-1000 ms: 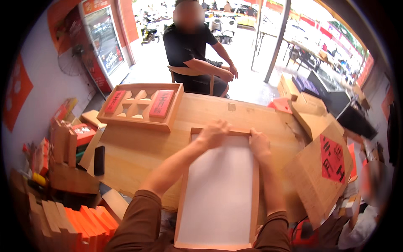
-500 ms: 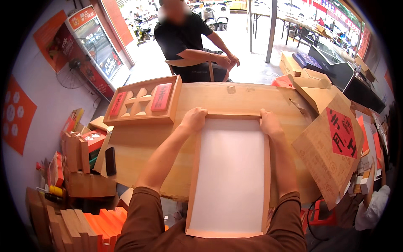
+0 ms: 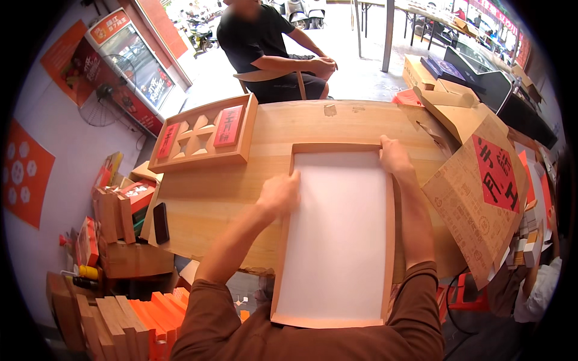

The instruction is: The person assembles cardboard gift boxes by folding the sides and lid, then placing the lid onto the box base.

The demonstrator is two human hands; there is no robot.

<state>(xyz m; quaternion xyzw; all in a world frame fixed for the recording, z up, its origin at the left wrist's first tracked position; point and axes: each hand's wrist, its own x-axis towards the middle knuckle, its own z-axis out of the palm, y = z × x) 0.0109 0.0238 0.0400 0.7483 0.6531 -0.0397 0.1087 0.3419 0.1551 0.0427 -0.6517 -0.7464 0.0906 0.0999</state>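
A long shallow cardboard box, brown outside with a white inner bottom, rests on the wooden table and stretches back to my body. My right hand grips its far right corner, fingers curled over the wall. Along the left wall, a little below the far corner, my left hand is closed on the rim, slightly blurred by motion. Beyond it to the left stands a brown box with a die-cut insert. Two red printed packs sit in that insert.
A phone lies at the table's left edge. Stacked brown and orange box parts stand at the lower left. On the right leans a kraft box with a red label. A person in black sits beyond the table.
My left hand has slid from the far left corner down the left wall toward me. My right hand stays at the far right corner. The view has shifted slightly.
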